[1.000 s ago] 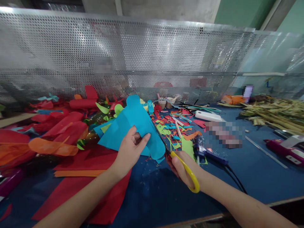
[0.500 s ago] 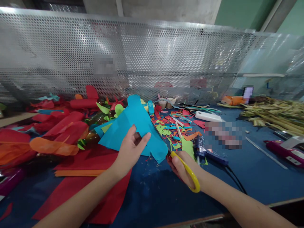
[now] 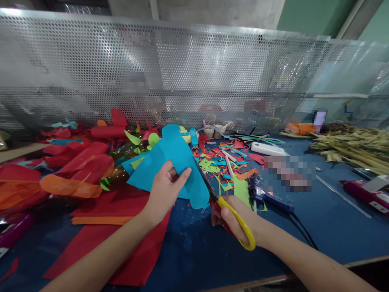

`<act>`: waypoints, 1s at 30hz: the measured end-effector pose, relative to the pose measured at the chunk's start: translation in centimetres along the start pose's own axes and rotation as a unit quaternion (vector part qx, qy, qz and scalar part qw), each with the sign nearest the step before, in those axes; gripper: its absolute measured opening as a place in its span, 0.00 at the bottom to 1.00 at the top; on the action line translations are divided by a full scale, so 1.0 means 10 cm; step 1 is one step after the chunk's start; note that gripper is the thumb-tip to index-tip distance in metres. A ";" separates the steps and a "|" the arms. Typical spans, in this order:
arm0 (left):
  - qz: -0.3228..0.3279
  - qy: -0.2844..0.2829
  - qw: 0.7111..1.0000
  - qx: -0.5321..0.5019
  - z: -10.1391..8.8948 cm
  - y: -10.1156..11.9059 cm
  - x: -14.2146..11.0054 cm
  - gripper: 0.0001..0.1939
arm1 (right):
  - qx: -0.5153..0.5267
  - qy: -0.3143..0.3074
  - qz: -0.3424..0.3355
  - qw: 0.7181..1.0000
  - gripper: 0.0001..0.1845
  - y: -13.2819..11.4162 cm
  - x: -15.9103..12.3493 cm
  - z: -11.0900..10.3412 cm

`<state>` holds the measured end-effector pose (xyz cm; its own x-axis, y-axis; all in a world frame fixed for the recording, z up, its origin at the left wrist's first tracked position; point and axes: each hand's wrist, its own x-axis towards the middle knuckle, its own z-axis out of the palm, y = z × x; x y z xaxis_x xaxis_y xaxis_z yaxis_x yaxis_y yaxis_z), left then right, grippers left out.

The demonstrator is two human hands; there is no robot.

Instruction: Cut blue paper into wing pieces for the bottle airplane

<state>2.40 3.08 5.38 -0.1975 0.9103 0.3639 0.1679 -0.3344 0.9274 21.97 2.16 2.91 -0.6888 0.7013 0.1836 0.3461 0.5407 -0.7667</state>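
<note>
My left hand (image 3: 165, 190) grips a blue paper shape (image 3: 173, 162) with rounded lobes, holding it up above the blue table (image 3: 319, 219). My right hand (image 3: 234, 221) holds yellow-handled scissors (image 3: 226, 209). Their dark blades run along the paper's right edge, pointing away from me. Part of the paper's lower edge hangs past my left fingers.
Red and orange paper sheets (image 3: 91, 162) cover the left. Small coloured scraps (image 3: 225, 162) lie beyond the scissors. A blue glue gun (image 3: 267, 196) with black cable sits just right. A perforated metal screen (image 3: 182, 73) walls the back. Dried green stalks (image 3: 352, 146) and a purple tool (image 3: 364, 192) lie far right.
The scissor blades have moved further up along the paper's right edge. My right hand has shifted slightly down and toward me. The left hand keeps its hold.
</note>
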 end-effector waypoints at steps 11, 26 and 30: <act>-0.002 -0.007 0.999 0.033 0.03 0.07 -0.03 0.17 | -0.026 0.003 -0.035 0.999 0.40 -0.07 -0.02 -0.04; 0.038 -0.020 0.999 0.017 0.08 0.11 -0.08 0.12 | -0.039 0.035 -0.074 0.996 0.32 -0.10 -0.02 -0.04; 0.035 -0.027 0.999 0.007 0.08 0.11 -0.08 0.12 | -0.030 0.028 -0.056 0.998 0.33 -0.14 -0.02 -0.05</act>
<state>3.51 2.15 6.02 -0.1332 0.8967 0.4220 0.1929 -0.3942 0.8986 22.00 1.49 4.25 -0.6889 0.6591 0.3017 0.3076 0.6427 -0.7017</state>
